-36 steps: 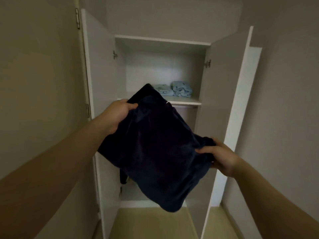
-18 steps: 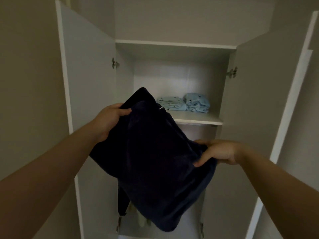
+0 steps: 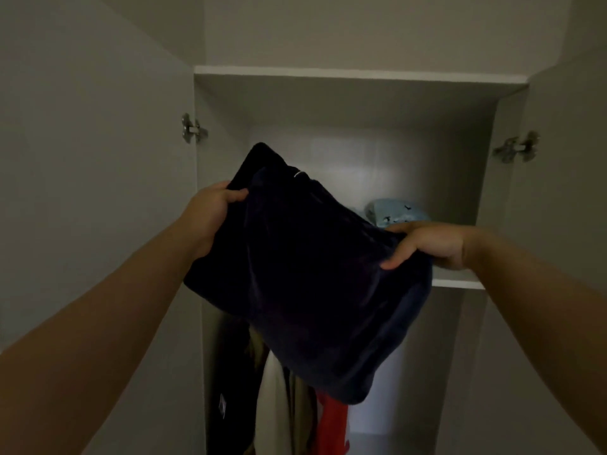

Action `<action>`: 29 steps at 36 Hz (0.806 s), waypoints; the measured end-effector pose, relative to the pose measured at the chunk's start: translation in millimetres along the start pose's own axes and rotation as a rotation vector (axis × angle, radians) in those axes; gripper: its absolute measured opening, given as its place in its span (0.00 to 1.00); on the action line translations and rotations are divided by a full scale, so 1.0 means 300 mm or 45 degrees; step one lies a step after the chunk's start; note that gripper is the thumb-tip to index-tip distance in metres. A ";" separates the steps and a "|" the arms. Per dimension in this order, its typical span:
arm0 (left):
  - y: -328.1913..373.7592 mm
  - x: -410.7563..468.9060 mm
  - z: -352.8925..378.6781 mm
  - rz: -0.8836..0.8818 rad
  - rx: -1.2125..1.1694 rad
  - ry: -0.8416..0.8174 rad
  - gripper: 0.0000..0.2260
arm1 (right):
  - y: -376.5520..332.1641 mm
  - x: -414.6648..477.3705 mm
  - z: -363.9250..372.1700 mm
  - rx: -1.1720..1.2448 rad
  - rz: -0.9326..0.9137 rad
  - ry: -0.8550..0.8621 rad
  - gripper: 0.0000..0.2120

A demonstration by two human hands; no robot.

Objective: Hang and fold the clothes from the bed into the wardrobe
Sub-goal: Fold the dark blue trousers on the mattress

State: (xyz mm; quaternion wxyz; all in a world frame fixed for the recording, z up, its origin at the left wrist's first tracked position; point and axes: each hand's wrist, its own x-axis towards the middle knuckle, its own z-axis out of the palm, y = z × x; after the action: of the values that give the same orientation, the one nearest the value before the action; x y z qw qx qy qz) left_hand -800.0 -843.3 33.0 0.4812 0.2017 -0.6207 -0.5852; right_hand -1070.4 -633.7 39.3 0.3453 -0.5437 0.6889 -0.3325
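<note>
Holding a folded dark blue bundle (image 3: 305,274) up in the air, in front of the open wardrobe (image 3: 361,77), just near of the shelf (image 3: 456,283). Not on the shelf yet. Clamped at its far left corner w/ left grip (image 3: 210,218), thumb over the cloth. Clamped at its right edge w/ right grip (image 3: 427,246), thumb on the near side. So both tight on the bundle, neither one spread apart.

What could go wrong:
- Near end hanging loose & low, so could flop open if let go too soon.
- Could catch on the shelf's front edge going in.
- Could bump the light blue clothes (image 3: 394,213) at the far right of the shelf & push them crooked.
- Could fall onto the hanging clothes (image 3: 289,405) below.

Long way running from far left, up high, to near right, down low. Tilted, not flat. Far left corner pointing up & into the wardrobe. Prob. needs levelling before going in.
</note>
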 end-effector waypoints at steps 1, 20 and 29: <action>-0.017 0.047 0.006 -0.014 0.007 0.005 0.09 | 0.002 0.045 -0.035 -0.010 -0.005 -0.015 0.27; -0.102 0.705 0.051 0.107 0.257 0.336 0.06 | -0.065 0.874 -0.521 -0.383 -0.167 -0.264 0.26; -0.052 0.907 -0.009 0.928 0.847 0.634 0.09 | -0.143 1.310 -0.538 -0.954 -0.844 0.542 0.23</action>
State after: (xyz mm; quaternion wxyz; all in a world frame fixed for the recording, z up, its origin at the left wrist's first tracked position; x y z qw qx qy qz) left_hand -926.6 -1069.7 116.5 0.6952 0.2474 -0.6691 -0.0877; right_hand -1250.2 -1012.9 117.6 -0.1427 -0.7383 0.6066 -0.2581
